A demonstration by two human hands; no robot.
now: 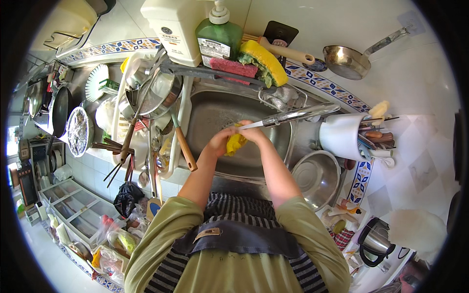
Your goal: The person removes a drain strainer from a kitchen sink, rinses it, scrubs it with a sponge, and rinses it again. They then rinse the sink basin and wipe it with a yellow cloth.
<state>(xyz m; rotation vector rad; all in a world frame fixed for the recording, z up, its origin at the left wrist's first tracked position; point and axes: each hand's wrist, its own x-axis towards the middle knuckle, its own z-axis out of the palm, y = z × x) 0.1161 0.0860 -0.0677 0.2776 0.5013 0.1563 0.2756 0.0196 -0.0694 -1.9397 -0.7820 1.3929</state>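
Note:
A crumpled yellow cloth (235,145) is gripped between my two hands over the stainless steel sink (205,110). My left hand (221,141) closes around its left side. From the right, my right hand (253,132) presses on its upper part. Water runs from the chrome faucet (293,114) onto my hands. The fingers partly hide the cloth, so its full shape cannot be seen.
Left of the sink stands a dish rack (174,154) crowded with pots and utensils. A shelf behind holds a green pump bottle (216,36) and a yellow sponge (273,62). To the right are a white utensil holder (339,135) and a metal basin (317,177).

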